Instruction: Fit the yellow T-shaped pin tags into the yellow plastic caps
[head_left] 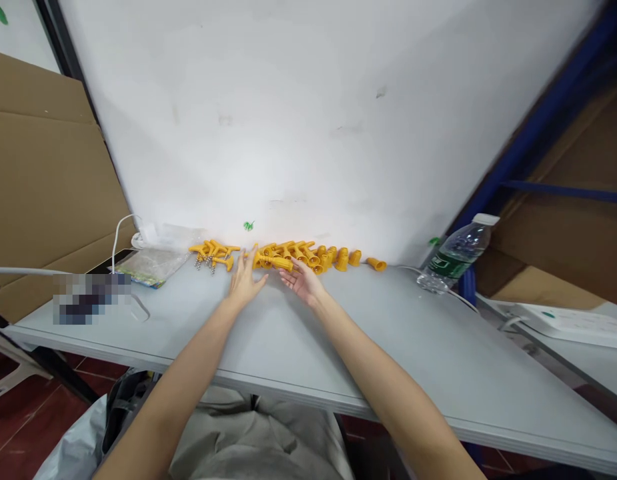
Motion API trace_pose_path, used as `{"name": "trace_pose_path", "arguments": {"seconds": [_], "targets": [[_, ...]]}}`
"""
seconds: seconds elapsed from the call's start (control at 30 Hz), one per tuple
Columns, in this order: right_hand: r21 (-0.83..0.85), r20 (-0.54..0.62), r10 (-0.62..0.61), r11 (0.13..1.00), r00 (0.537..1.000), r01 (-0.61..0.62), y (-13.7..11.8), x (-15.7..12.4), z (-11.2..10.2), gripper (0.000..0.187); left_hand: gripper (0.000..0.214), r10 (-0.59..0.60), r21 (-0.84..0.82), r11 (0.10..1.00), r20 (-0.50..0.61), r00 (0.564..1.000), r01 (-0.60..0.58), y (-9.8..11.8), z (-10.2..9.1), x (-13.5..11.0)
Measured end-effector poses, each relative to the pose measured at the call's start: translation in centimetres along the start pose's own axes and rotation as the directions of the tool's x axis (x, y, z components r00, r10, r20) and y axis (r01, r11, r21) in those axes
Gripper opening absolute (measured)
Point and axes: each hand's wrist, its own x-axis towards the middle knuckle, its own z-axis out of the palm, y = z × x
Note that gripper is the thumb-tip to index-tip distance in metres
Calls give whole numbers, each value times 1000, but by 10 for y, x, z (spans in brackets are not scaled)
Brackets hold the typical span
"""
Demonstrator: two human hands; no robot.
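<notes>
My right hand (305, 283) is closed on a yellow ribbed sleeve (282, 264), holding it between thumb and fingers at the front of a row of yellow parts. A yellow T-shaped handle appears to be joined to that sleeve. My left hand (245, 279) is open, thumb apart from the fingers, at the left end of the row; whether its fingertips touch a part is unclear. Left of it lies a pile of yellow T-shaped handles (213, 250) with small spiral metal ends. Several yellow cone-shaped caps (341, 259) stand or lie to the right, one cap (376, 264) on its side.
A white panel (308, 133) rises behind the grey table (288, 347). At left lie a clear plastic bag (155, 265), a white cable and a blurred patch, beside cardboard (38, 173). At right, a water bottle (455, 257) leans by a blue frame; a power strip (573, 323) lies beyond.
</notes>
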Motion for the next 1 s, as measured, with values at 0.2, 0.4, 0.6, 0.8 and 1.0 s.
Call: {"name": "trace_pose_path", "arguments": {"seconds": [0.2, 0.4, 0.6, 0.8, 1.0], "targets": [[-449, -76, -656, 695, 751, 562, -17, 33, 6, 32, 69, -15, -6, 1000, -56, 998, 14, -5, 2, 1], [-928, 222, -696, 64, 683, 368, -9, 56, 0, 40, 61, -3, 13, 1000, -16, 1000, 3, -8, 4, 1], [-955, 277, -383, -208, 881, 210, -13, 64, 5, 46, 62, 18, -11, 1000, 16, 1000, -18, -11, 6, 2], [-972, 217, -104, 73, 971, 225, -99, 75, -30, 60, 59, 28, -40, 999, 35, 999, -27, -12, 8, 1], [-982, -181, -591, 149, 786, -114, -132, 68, -123, 51, 54, 33, -54, 998, 81, 996, -29, -11, 11, 0]]}}
